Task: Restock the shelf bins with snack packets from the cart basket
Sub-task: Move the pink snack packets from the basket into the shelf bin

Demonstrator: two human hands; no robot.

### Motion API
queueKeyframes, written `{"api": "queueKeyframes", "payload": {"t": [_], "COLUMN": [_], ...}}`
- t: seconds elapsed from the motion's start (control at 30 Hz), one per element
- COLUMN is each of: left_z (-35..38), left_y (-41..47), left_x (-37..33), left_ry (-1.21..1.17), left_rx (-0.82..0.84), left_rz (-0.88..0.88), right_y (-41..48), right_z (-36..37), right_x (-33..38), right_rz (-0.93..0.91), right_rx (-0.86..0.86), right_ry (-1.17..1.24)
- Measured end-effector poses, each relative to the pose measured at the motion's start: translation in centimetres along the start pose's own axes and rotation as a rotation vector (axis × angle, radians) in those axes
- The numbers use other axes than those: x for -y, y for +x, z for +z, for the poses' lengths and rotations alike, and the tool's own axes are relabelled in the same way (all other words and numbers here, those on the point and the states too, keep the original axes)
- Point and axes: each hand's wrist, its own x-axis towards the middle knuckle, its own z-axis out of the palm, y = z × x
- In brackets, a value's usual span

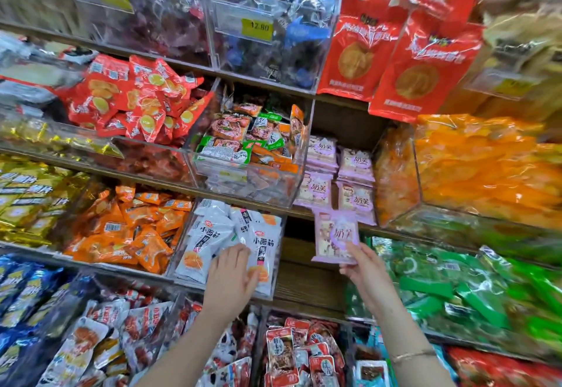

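reaching into packed snack shelves with both hands
clear bin [275, 277] of white packets [209, 234] at 6 o'clock, touched by the flat, loosely spread left hand [231, 268]; pink stacks [337, 173] at its 1 o'clock; at their 6 o'clock, one pink packet [336, 236] pinched upright by the right hand [362, 268].

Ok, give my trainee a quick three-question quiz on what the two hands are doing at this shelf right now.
1. True or false: the left hand grips the pale purple packet.
2. The right hand is: A) open and flat, B) holding the pale purple packet, C) curled and holding nothing.
3. Where do matching packets already sit?

Key:
1. False. It lies open on the white packets.
2. B.
3. In the purple packet stacks on the shelf just above the held one, right of the clear bin.
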Motion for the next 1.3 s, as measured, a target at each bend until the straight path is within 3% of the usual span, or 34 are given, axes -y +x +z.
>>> {"api": "queueKeyframes", "payload": {"t": [0.2, 0.33, 0.43, 0.57, 0.63, 0.7, 0.83, 0.9, 0.97, 1.1, 1.3], "left_z": [1.4, 1.5, 1.6, 1.7, 1.7, 1.7, 1.6, 1.4, 1.2, 0.9, 0.9], "left_y": [0.0, 0.2, 0.2, 0.2, 0.2, 0.2, 0.2, 0.2, 0.3, 0.3, 0.3], "left_x": [0.6, 0.8, 0.9, 0.9, 0.8, 0.8, 0.7, 0.6, 0.6, 0.3, 0.2], "left_ry": [0.005, 0.014, 0.014, 0.002, -0.001, -0.004, 0.008, 0.014, 0.026, 0.021, 0.019], "left_rx": [-0.068, -0.040, -0.024, -0.008, -0.017, -0.030, -0.016, -0.007, -0.006, -0.013, -0.030], "left_rz": [0.009, 0.006, 0.003, -0.014, -0.007, -0.005, -0.015, -0.019, -0.021, -0.028, -0.020], "right_y": [6.6, 11.5, 13.8, 14.9, 14.8, 14.7, 14.5, 14.5, 15.1, 16.8, 17.3], "right_z": [1.3, 2.5, 3.0, 3.4, 3.5, 3.3, 2.0, 2.0, 2.2, 2.5, 2.1], "right_x": [6.6, 10.0, 11.2, 11.5, 11.1, 10.2, 8.9, 9.1, 9.7, 11.5, 11.8], "right_rz": [-0.061, 0.030, 0.083, 0.037, 0.005, -0.015, -0.330, -0.477, -0.492, -0.411, -0.394], "right_rx": [-0.154, -0.217, -0.274, -0.357, -0.363, -0.382, -0.468, -0.379, -0.232, -0.154, -0.119], "right_ry": [0.242, 0.297, 0.374, 0.562, 0.540, 0.319, -0.631, -1.022, -1.264, -1.419, -1.369]}}
